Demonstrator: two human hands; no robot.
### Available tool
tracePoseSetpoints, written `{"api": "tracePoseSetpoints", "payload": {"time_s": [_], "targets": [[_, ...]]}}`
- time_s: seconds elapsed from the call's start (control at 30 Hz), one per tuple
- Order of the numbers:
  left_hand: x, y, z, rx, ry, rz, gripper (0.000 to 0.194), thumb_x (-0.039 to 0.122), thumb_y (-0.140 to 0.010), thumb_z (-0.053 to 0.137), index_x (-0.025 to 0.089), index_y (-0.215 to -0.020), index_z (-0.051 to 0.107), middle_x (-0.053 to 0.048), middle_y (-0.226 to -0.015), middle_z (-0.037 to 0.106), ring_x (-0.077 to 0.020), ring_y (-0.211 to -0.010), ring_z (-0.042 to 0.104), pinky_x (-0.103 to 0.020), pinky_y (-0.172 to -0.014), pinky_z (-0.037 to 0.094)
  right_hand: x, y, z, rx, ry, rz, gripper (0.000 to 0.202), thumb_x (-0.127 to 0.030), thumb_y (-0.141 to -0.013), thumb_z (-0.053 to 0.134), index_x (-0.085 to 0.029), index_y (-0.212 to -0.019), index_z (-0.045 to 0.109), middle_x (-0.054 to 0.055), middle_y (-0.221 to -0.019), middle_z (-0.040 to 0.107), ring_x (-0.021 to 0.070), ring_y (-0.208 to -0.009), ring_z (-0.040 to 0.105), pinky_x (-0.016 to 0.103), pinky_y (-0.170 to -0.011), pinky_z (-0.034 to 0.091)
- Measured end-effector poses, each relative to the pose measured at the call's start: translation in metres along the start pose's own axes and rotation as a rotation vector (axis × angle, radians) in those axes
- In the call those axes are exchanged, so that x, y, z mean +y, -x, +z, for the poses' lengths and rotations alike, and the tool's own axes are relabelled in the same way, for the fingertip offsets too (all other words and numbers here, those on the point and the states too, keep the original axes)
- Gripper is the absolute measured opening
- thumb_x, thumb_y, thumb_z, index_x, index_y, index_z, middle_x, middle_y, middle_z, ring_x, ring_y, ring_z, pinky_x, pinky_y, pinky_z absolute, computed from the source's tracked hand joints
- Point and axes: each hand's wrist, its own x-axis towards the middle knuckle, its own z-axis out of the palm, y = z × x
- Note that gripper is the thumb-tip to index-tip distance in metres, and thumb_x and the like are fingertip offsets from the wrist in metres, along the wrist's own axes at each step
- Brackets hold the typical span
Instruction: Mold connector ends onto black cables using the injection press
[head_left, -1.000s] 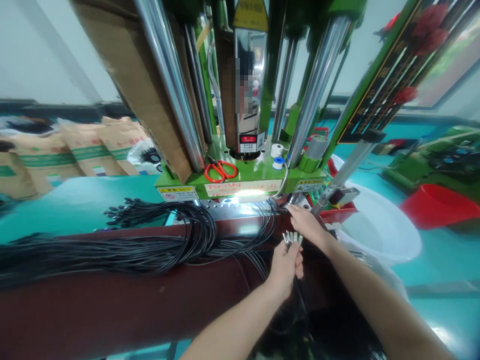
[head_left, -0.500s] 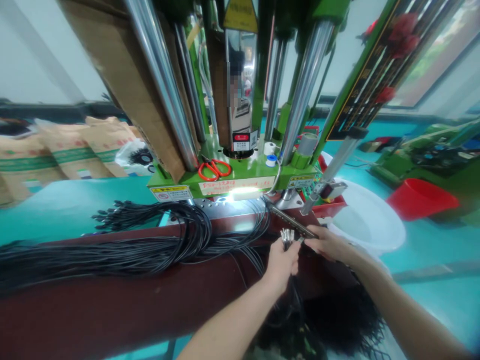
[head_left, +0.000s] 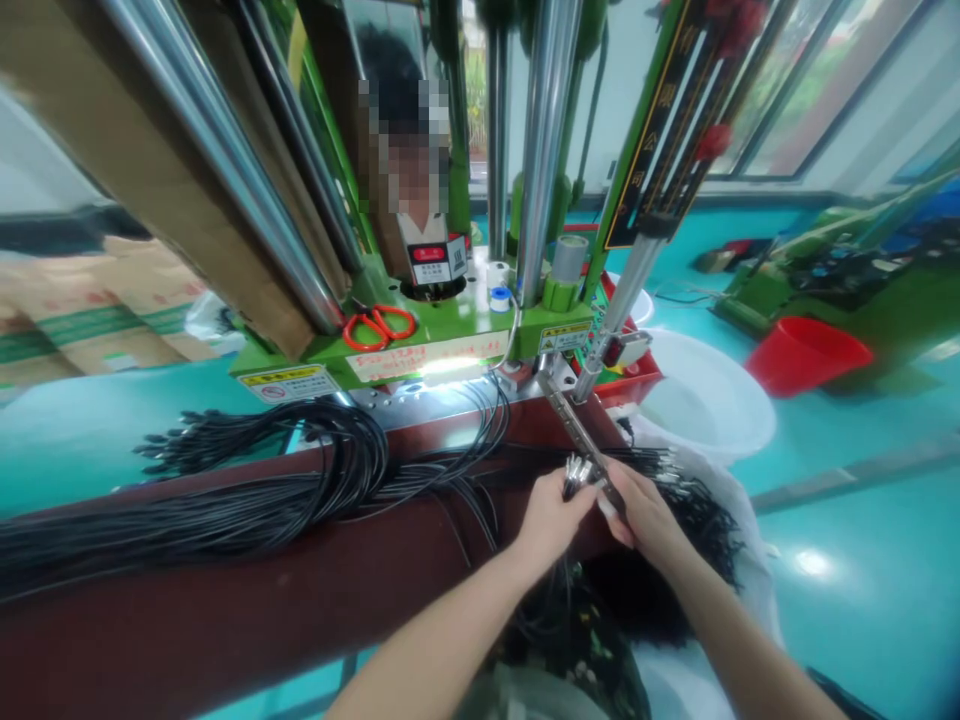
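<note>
My left hand [head_left: 553, 518] is closed around a bunch of cable ends [head_left: 577, 474], whose silver metal tips stick up above the fingers. The dark cables hang below that fist. Close beside it, my right hand [head_left: 641, 510] grips the near end of a long narrow metal bar [head_left: 571, 422] with small slots along its length. The bar slants away toward the green press [head_left: 420, 365], its far end near the press bed. My right fingertips lie close to the silver tips; whether they touch them I cannot tell.
Black cables [head_left: 247, 520] lie bundled across the dark red table [head_left: 247, 630]. Red-handled scissors [head_left: 379, 328] rest on the press. More black cables [head_left: 697, 530] fill a white sack [head_left: 757, 560] at right. Beyond stand a white tub [head_left: 739, 410] and a red bucket [head_left: 806, 358].
My view has shifted right and closer. The right hand has moved nearer the left, and the bar is tilted more steeply, its near end lower between the hands.
</note>
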Motion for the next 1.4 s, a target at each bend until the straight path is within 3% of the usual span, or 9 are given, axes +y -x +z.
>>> {"api": "tracePoseSetpoints", "payload": {"time_s": [0.1,0.27,0.53,0.63,0.87,1.03,1.13,1.33,1.4], "targets": [[0.000,0.000,-0.002,-0.012,-0.009,-0.004,0.020,0.034,-0.069,0.059,0.014,-0.071,0.056,0.005,-0.046,0.042,-0.0058,-0.041,0.035,-0.018,-0.040,0.027,0.004,0.001,0.000,0.042,0.109,-0.014,0.046,-0.048,-0.084,0.040,-0.014,-0.112,0.052,-0.008,-0.038,0.039,0.0058,-0.027,0.028,0.016,-0.027,0.021],[0.002,0.003,-0.002,-0.033,0.057,-0.040,0.024,0.038,-0.069,0.060,0.015,-0.072,0.053,0.007,-0.044,0.040,-0.0048,-0.037,0.032,-0.017,-0.037,0.025,0.011,-0.001,0.005,0.115,0.177,-0.113,0.045,-0.046,-0.080,0.048,-0.015,-0.111,0.058,-0.002,-0.052,0.049,0.0107,-0.047,0.047,0.021,-0.045,0.042],[0.013,-0.002,-0.005,0.019,0.146,-0.113,0.026,0.044,-0.074,0.051,0.019,-0.073,0.041,0.010,-0.043,0.032,-0.0031,-0.031,0.024,-0.016,-0.031,0.019,0.004,0.002,0.003,0.148,-0.050,0.042,0.059,-0.050,-0.076,0.051,-0.014,-0.122,0.047,-0.008,-0.042,0.042,0.0044,-0.026,0.028,0.015,-0.025,0.019],[0.010,-0.003,-0.007,-0.021,0.060,-0.100,0.029,0.041,-0.070,0.058,0.017,-0.065,0.043,0.009,-0.044,0.035,-0.0023,-0.033,0.026,-0.016,-0.034,0.021,0.003,0.002,0.001,0.110,-0.036,0.057,0.060,-0.050,-0.076,0.051,-0.013,-0.123,0.047,-0.008,-0.040,0.041,0.0047,-0.026,0.029,0.015,-0.025,0.019],[0.009,-0.002,-0.008,0.052,0.049,-0.093,0.033,0.044,-0.063,0.064,0.016,-0.061,0.047,0.007,-0.045,0.040,-0.0036,-0.038,0.032,-0.017,-0.038,0.023,0.000,0.003,0.002,0.099,-0.014,0.079,0.060,-0.050,-0.072,0.056,-0.012,-0.118,0.053,-0.003,-0.046,0.048,0.0058,-0.031,0.032,0.017,-0.026,0.020],[0.006,-0.001,-0.010,0.027,0.047,-0.070,0.031,0.043,-0.068,0.060,0.016,-0.061,0.045,0.008,-0.043,0.038,-0.0031,-0.035,0.029,-0.017,-0.036,0.022,0.012,0.001,-0.002,0.048,0.092,-0.010,0.055,-0.049,-0.075,0.054,-0.018,-0.119,0.053,-0.002,-0.052,0.051,0.0109,-0.046,0.047,0.022,-0.042,0.041],[0.006,-0.001,-0.010,-0.006,0.072,-0.074,0.031,0.044,-0.071,0.057,0.017,-0.064,0.043,0.009,-0.042,0.036,-0.0026,-0.033,0.028,-0.017,-0.034,0.022,0.018,0.000,-0.003,0.040,0.114,-0.023,0.052,-0.048,-0.076,0.055,-0.020,-0.119,0.054,-0.001,-0.057,0.054,0.0129,-0.053,0.052,0.024,-0.049,0.045],[0.016,-0.003,-0.014,0.171,0.254,-0.027,0.030,0.050,-0.078,0.045,0.020,-0.080,0.038,0.011,-0.048,0.032,-0.0022,-0.031,0.026,-0.014,-0.031,0.021,0.015,0.001,0.000,0.176,-0.027,0.047,0.056,-0.050,-0.071,0.059,-0.017,-0.116,0.056,0.001,-0.058,0.055,0.0083,-0.041,0.042,0.018,-0.031,0.032],[0.019,-0.003,-0.015,0.141,0.290,-0.074,0.031,0.050,-0.076,0.047,0.022,-0.077,0.035,0.012,-0.048,0.031,-0.0014,-0.030,0.021,-0.013,-0.030,0.017,0.013,0.002,0.001,0.200,-0.051,0.067,0.058,-0.051,-0.069,0.060,-0.017,-0.116,0.056,-0.001,-0.054,0.052,0.0072,-0.037,0.038,0.017,-0.028,0.026]]}}
